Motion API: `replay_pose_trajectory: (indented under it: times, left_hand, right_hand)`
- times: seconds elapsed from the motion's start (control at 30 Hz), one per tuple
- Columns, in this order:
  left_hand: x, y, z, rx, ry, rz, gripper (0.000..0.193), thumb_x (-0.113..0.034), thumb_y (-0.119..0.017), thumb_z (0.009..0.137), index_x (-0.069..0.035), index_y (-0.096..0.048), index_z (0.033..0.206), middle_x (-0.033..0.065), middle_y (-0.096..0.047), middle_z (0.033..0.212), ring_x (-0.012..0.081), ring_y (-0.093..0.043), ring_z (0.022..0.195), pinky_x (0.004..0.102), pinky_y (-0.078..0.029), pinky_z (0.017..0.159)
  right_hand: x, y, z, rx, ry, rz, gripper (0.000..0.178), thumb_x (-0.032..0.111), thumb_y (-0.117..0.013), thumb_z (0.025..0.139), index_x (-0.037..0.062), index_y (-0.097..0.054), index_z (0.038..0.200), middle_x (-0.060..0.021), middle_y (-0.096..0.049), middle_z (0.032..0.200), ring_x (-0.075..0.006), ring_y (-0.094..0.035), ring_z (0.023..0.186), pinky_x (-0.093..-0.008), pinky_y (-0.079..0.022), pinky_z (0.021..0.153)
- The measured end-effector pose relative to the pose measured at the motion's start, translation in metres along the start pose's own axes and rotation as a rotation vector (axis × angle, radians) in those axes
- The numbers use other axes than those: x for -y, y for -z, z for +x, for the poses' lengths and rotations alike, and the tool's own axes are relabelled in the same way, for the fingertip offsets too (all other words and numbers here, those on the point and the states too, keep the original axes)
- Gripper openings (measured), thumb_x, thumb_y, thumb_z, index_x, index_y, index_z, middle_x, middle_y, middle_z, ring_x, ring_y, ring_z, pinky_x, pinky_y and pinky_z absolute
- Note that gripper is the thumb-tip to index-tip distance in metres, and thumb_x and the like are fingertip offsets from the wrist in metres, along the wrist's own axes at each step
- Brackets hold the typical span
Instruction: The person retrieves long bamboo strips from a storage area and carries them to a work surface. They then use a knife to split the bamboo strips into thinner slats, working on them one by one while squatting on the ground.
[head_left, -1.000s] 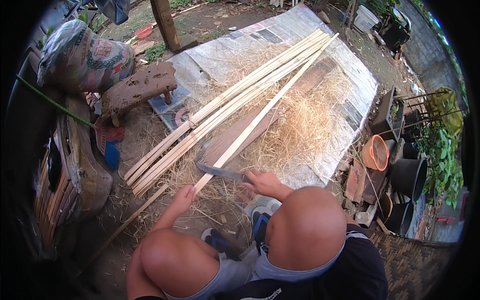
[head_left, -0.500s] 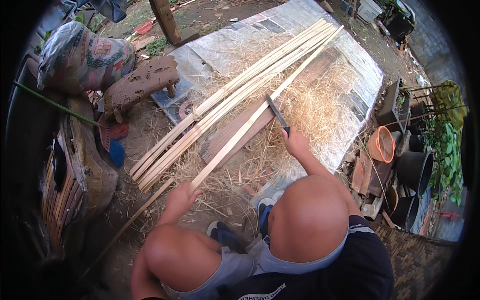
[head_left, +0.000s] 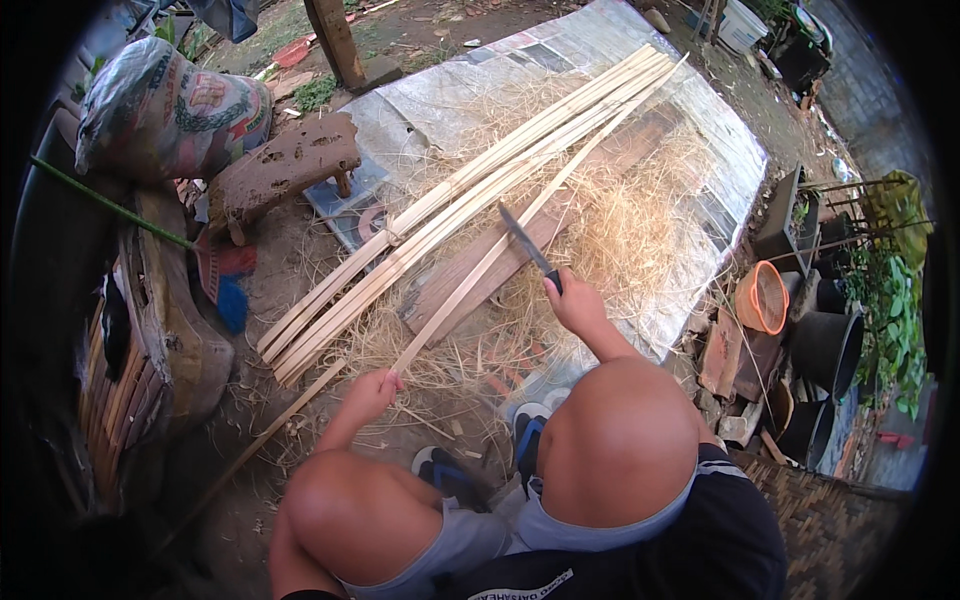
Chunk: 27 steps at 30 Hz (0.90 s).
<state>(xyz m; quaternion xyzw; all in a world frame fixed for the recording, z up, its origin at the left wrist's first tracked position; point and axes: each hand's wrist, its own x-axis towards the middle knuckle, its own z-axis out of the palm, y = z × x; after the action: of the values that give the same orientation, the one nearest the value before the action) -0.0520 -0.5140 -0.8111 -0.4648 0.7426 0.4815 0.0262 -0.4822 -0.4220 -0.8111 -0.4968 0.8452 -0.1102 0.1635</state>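
Pale wood, cut into a long, narrow flat strip (head_left: 445,313), slants from lower left to upper right across the middle of an outdoor work spot, its near end gripped by the person's left hand (head_left: 372,393), fingers closed around it just beyond the left knee. The right hand (head_left: 577,303) is closed on the dark handle of a knife with a straight grey metal blade (head_left: 525,238); the blade points up and left and crosses over the strip in view, though whether its edge touches the wood cannot be told. Beneath the strip lies a weathered brown wooden board (head_left: 447,286). To its left, a bundle of similar long, pale strips (head_left: 420,260) runs nearly parallel, the far ends drawn close together. Curly straw-coloured shavings (head_left: 635,225) heap up right of the board and scatter around it, over a large whitish sheet with printed patches (head_left: 405,120) spread on bare earth. At the right stand an orange plastic basket (head_left: 762,298) and a black round bucket (head_left: 828,350); at upper left, a bulging printed sack (head_left: 170,115) sits behind a low, rough brown wooden stool (head_left: 285,170).
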Motion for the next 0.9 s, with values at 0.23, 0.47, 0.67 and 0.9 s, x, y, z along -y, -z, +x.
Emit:
replay_pose_trajectory:
  times: [0.23, 0.47, 0.67, 0.9]
  left_hand:
    - [0.023, -0.02, 0.0, 0.012, -0.069, -0.11, 0.043, -0.034, -0.044, 0.111, -0.004, -0.066, 0.091, 0.0017, -0.06, 0.065, 0.0115, -0.054, 0.057, 0.031, -0.047, 0.058]
    - [0.026, -0.006, 0.015, 0.276, 0.255, -0.653, 0.034, -0.031, -0.044, 0.112, -0.005, -0.065, 0.104, 0.0014, -0.062, 0.073, 0.0072, -0.049, 0.058, 0.0235, -0.04, 0.052]
    - [0.047, -0.013, 0.004, 0.299, 0.194, -0.805, 0.033, -0.033, -0.045, 0.112, -0.006, -0.061, 0.102, -0.0036, -0.049, 0.07, 0.0054, -0.041, 0.058, 0.0215, -0.034, 0.051]
    - [0.039, -0.008, 0.011, 0.273, 0.244, -0.747, 0.032, -0.034, -0.045, 0.112, -0.009, -0.06, 0.099, -0.0047, -0.048, 0.07, 0.0056, -0.039, 0.058, 0.0216, -0.034, 0.052]
  right_hand:
    - [0.043, -0.019, -0.041, 0.1, 0.374, 0.008, 0.045, 0.05, -0.052, 0.104, 0.0071, -0.054, 0.116, -0.0223, -0.072, 0.088, -0.0403, -0.072, 0.076, -0.0528, -0.056, 0.062]
    - [0.009, -0.028, -0.02, 0.07, 0.087, 0.063, 0.042, 0.048, -0.051, 0.105, 0.0076, -0.056, 0.115, -0.0213, -0.071, 0.083, -0.0408, -0.071, 0.07, -0.0533, -0.056, 0.061]
    - [0.023, -0.032, -0.052, 0.116, 0.357, 0.056, 0.041, 0.047, -0.053, 0.104, 0.0098, -0.057, 0.121, -0.0191, -0.071, 0.092, -0.0413, -0.071, 0.07, -0.0527, -0.057, 0.063]
    - [0.034, -0.028, -0.054, 0.097, 0.55, -0.091, 0.046, 0.051, -0.055, 0.102, 0.0124, -0.061, 0.126, -0.0169, -0.069, 0.082, -0.04, -0.07, 0.067, -0.0495, -0.057, 0.06]
